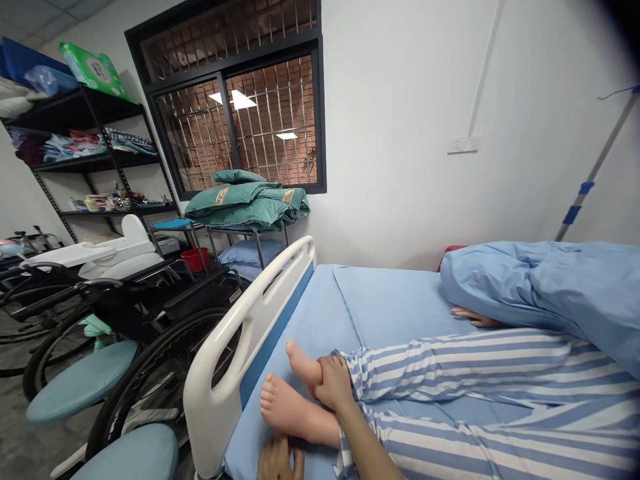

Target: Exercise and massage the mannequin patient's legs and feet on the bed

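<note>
A figure lies on the bed in blue-and-white striped trousers (pixel 450 363); I cannot tell if it is a person or a manikin. My right hand (pixel 333 385) is wrapped over the ankle of the far bare foot (pixel 303 365), just below the trouser cuff. In front of it the near bare foot (pixel 290 408) rests with its toes toward the bed's end board. At the bottom edge is my left hand (pixel 279 460), close beside the near foot, thumb apart from the fingers. Part of this hand is cut off by the frame.
The white end board (pixel 240 340) closes off the bed's foot. A blue quilt (pixel 545 287) covers the upper body, with one hand (pixel 477 316) showing below it. Wheelchairs (pixel 165 340) stand left of the bed. A pole (pixel 597 163) rises at right.
</note>
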The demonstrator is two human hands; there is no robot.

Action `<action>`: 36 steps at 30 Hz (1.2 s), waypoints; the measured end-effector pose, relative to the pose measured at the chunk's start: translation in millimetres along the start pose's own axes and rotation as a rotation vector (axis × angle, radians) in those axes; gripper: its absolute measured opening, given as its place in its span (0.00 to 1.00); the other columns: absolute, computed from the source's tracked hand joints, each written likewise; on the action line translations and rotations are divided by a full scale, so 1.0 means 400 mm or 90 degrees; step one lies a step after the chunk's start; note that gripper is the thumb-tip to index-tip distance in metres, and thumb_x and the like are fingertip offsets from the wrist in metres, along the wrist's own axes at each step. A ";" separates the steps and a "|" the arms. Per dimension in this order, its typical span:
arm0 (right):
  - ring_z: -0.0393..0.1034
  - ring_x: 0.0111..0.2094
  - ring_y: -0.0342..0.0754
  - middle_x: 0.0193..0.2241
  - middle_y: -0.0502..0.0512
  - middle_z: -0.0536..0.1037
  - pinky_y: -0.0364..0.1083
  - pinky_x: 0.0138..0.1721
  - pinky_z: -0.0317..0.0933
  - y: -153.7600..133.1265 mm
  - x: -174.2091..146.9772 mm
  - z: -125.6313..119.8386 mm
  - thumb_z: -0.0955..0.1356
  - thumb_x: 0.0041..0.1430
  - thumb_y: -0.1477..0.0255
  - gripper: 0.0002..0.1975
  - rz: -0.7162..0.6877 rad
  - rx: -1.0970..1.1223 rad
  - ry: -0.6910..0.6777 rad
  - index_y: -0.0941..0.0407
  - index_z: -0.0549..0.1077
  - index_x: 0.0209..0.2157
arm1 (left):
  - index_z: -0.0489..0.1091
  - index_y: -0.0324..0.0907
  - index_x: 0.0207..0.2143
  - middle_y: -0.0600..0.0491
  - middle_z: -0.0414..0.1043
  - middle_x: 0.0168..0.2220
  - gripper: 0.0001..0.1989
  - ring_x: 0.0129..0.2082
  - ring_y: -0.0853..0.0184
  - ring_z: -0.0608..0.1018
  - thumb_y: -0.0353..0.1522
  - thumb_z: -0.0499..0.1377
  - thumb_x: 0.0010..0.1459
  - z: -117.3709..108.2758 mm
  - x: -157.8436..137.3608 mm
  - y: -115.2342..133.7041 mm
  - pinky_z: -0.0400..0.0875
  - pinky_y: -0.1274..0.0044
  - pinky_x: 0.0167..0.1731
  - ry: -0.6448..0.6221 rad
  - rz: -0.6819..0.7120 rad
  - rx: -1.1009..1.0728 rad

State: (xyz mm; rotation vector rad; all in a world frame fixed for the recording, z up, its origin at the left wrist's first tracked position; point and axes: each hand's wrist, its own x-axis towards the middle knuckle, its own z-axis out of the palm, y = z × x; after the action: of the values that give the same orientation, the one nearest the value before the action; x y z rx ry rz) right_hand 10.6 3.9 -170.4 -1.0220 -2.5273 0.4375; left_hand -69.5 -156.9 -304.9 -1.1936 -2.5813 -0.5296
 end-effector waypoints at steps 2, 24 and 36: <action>0.61 0.41 0.55 0.34 0.59 0.73 0.50 0.45 0.44 -0.002 0.000 -0.003 0.65 0.45 0.70 0.12 0.007 -0.005 -0.004 0.56 0.70 0.35 | 0.70 0.38 0.40 0.44 0.74 0.34 0.17 0.41 0.57 0.73 0.30 0.46 0.53 -0.002 -0.001 -0.001 0.64 0.68 0.45 0.001 0.008 0.005; 0.61 0.40 0.54 0.32 0.57 0.73 0.49 0.47 0.42 0.013 0.005 0.021 0.66 0.41 0.69 0.12 -0.011 0.033 0.037 0.56 0.69 0.32 | 0.68 0.35 0.37 0.45 0.74 0.30 0.13 0.33 0.59 0.74 0.31 0.50 0.51 0.075 -0.008 -0.035 0.67 0.69 0.35 0.332 0.138 0.044; 0.61 0.39 0.54 0.31 0.57 0.73 0.50 0.46 0.43 0.008 0.005 0.014 0.64 0.45 0.69 0.10 -0.013 0.011 0.028 0.56 0.69 0.32 | 0.68 0.35 0.37 0.46 0.75 0.30 0.13 0.33 0.58 0.74 0.30 0.49 0.51 0.075 -0.007 -0.030 0.67 0.69 0.34 0.323 0.123 0.049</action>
State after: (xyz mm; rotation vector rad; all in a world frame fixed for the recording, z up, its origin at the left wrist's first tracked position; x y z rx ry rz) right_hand 8.7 7.0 -176.1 -0.9875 -2.4884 0.4262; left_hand -79.3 -153.4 -335.6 -1.0957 -2.0206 -0.5936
